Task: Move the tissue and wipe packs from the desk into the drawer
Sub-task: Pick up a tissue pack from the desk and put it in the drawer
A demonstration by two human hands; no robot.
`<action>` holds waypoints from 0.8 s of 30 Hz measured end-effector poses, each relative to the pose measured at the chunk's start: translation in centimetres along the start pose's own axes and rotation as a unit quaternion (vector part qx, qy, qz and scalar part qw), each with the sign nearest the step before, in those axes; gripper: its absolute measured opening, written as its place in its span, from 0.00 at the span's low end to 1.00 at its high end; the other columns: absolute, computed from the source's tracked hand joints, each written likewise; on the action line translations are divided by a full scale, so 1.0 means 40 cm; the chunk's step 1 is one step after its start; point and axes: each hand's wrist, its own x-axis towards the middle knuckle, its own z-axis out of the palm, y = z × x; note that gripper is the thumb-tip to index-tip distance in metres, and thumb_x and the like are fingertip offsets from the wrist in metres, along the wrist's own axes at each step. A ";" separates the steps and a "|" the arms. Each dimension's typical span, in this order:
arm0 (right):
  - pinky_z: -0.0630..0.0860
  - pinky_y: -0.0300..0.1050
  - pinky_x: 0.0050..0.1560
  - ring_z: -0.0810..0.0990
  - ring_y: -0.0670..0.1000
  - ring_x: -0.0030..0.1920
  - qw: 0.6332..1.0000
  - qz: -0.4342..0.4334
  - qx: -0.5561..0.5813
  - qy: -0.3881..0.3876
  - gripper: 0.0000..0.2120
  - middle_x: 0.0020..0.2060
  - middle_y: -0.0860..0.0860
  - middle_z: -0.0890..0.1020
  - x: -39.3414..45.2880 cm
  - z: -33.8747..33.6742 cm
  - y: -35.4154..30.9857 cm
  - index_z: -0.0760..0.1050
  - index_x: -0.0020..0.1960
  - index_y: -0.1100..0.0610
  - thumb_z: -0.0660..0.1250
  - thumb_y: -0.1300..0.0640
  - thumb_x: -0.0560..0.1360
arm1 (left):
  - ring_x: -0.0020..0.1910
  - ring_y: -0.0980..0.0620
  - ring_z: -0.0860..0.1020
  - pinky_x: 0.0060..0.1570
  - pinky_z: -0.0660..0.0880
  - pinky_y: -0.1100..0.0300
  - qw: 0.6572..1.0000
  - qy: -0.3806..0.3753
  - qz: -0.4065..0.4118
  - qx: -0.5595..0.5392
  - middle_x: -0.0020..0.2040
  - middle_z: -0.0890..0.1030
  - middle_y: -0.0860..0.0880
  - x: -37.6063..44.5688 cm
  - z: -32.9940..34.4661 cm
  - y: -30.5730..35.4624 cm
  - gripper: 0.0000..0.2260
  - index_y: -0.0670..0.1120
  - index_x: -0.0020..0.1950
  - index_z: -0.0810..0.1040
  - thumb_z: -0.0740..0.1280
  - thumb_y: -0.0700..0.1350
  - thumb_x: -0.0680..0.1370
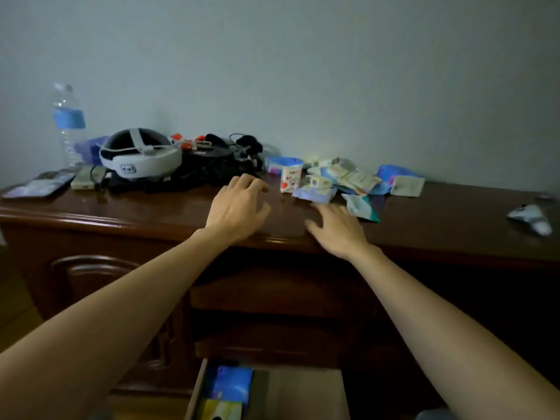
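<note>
Both hands — left hand (239, 204), right hand (336, 228) — hover empty, fingers spread, near the packs (339, 180): likely light, soft, slippery film — pinch across the flat middle.

Two bare forearms enter from about 7 and 5 o'clock, with no sleeves, watch, bracelet or rings visible. The left hand (236, 207) and right hand (338, 230) are ungloved; the fingers look slim, and fingernail detail is too blurred to tell.

It looked like a home bedroom: a carved wooden desk (91, 213) against a plain wall (333, 71), cluttered with a water bottle (68, 122).
</note>
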 end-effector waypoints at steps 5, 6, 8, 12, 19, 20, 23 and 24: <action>0.73 0.51 0.57 0.75 0.51 0.62 0.999 -0.015 -0.040 -0.004 0.25 0.61 0.46 0.80 0.045 0.033 0.052 0.78 0.64 0.43 0.54 0.32 0.77 | 0.62 0.46 0.74 0.51 0.74 0.51 0.997 -0.076 -0.018 -0.023 0.65 0.75 0.48 0.107 0.113 -0.001 0.20 0.51 0.67 0.74 0.64 0.55 0.77; 0.75 0.50 0.52 0.78 0.50 0.57 0.999 -0.014 -0.025 0.016 0.23 0.56 0.45 0.82 0.062 0.018 0.071 0.80 0.59 0.42 0.55 0.32 0.77 | 0.62 0.45 0.74 0.51 0.74 0.50 0.996 -0.082 -0.017 -0.025 0.65 0.75 0.48 0.135 0.140 0.013 0.21 0.50 0.68 0.73 0.64 0.56 0.77; 0.77 0.47 0.42 0.81 0.49 0.47 0.995 0.003 -0.010 0.095 0.17 0.45 0.44 0.84 0.103 -0.021 0.123 0.82 0.51 0.43 0.58 0.36 0.78 | 0.63 0.44 0.73 0.53 0.73 0.49 0.997 -0.065 -0.009 -0.032 0.65 0.75 0.46 0.192 0.186 0.050 0.24 0.48 0.70 0.72 0.64 0.56 0.77; 0.72 0.45 0.38 0.81 0.50 0.51 0.972 0.123 0.020 0.201 0.11 0.51 0.46 0.83 0.241 -0.081 0.290 0.79 0.57 0.46 0.62 0.45 0.79 | 0.66 0.45 0.70 0.63 0.68 0.48 0.996 -0.026 0.076 -0.028 0.65 0.75 0.47 0.317 0.266 0.150 0.28 0.50 0.70 0.71 0.58 0.61 0.73; 0.69 0.62 0.65 0.65 0.63 0.71 0.929 0.324 -0.022 0.175 0.27 0.72 0.60 0.67 0.486 -0.047 0.617 0.65 0.74 0.48 0.64 0.42 0.78 | 0.81 0.46 0.45 0.75 0.45 0.37 0.969 -0.239 0.065 -0.021 0.82 0.51 0.48 0.426 0.517 0.238 0.31 0.56 0.76 0.65 0.50 0.69 0.78; 0.67 0.64 0.66 0.62 0.63 0.73 0.924 0.341 -0.018 0.173 0.28 0.74 0.60 0.64 0.514 -0.037 0.645 0.64 0.75 0.46 0.64 0.42 0.77 | 0.81 0.47 0.42 0.75 0.44 0.36 0.968 -0.243 0.063 -0.015 0.82 0.49 0.49 0.435 0.540 0.233 0.31 0.56 0.75 0.67 0.50 0.69 0.78; 0.67 0.68 0.66 0.57 0.65 0.75 0.915 0.377 -0.015 0.140 0.32 0.77 0.60 0.56 0.576 -0.010 0.696 0.61 0.77 0.43 0.65 0.37 0.76 | 0.80 0.48 0.42 0.75 0.47 0.36 0.970 -0.231 0.075 -0.019 0.82 0.50 0.50 0.448 0.570 0.217 0.28 0.57 0.76 0.65 0.51 0.66 0.78; 0.69 0.66 0.64 0.60 0.66 0.73 0.914 0.383 -0.017 0.136 0.32 0.75 0.61 0.60 0.590 0.002 0.708 0.62 0.76 0.44 0.65 0.36 0.75 | 0.81 0.48 0.42 0.75 0.47 0.35 0.971 -0.226 0.076 -0.026 0.82 0.50 0.50 0.448 0.576 0.214 0.27 0.56 0.77 0.64 0.51 0.63 0.79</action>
